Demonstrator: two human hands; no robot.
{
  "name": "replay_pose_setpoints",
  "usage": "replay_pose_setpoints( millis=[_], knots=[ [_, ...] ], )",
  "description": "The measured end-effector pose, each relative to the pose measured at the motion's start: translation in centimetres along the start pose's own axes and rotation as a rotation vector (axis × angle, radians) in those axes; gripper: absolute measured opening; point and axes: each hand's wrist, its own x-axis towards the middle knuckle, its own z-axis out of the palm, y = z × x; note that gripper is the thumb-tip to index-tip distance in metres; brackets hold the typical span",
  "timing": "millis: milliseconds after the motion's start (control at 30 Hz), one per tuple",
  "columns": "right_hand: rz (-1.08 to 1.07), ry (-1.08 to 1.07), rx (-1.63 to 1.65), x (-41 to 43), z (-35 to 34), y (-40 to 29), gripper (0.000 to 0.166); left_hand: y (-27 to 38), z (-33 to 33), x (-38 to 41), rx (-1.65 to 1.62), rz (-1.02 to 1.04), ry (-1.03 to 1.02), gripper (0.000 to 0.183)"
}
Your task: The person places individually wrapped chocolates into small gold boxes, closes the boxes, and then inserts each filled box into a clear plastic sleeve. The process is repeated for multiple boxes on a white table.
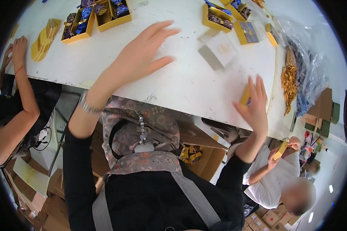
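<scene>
My left hand (144, 52) is over the white table (173, 83), fingers and thumb spread, holding nothing. Slightly blurred, my right hand (254, 106) is near the table's front edge, its fingers apart. Partly hidden behind it is a small yellow box (244, 96) with some blue showing; whether they touch is unclear. Between and beyond my hands is a whitish, translucent box cover (224, 48) bearing a round gold mark. Just past it stand a yellow box (246, 32) with a clear window and an uncovered yellow box (217, 18) of dark and blue patterned fabric pieces.
At the far left are more yellow boxes (81, 26) with fabric pieces and a fanned stack of yellow card (44, 40). A co-worker's hand (19, 46) rests nearby. Plastic-wrapped gold pieces (289, 83) line the right edge. Another person (273, 173) holds a yellow box. A carton (211, 161) sits below.
</scene>
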Motion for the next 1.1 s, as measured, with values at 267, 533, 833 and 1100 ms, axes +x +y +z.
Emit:
replay_pose_setpoints(
  millis=[267,533,833,1100],
  knots=[
    [-0.080,0.228,0.414,12.4,6.7,-2.0,0.083,-5.7,5.7,20.0,-0.059,-0.115,-0.183,0.098],
    [-0.054,0.420,0.485,9.9,4.8,-2.2,0.077,-3.6,-2.4,2.5,-0.014,-0.152,-0.121,0.102],
    [-0.645,0.107,0.717,10.2,3.8,-15.7,0.077,1.0,-0.1,-9.2,-0.333,-0.227,0.171,0.135],
    [-0.659,0.065,0.697,11.3,4.4,-16.0,0.076,0.6,0.4,-10.2,-0.486,-0.183,0.211,0.138]
  ],
)
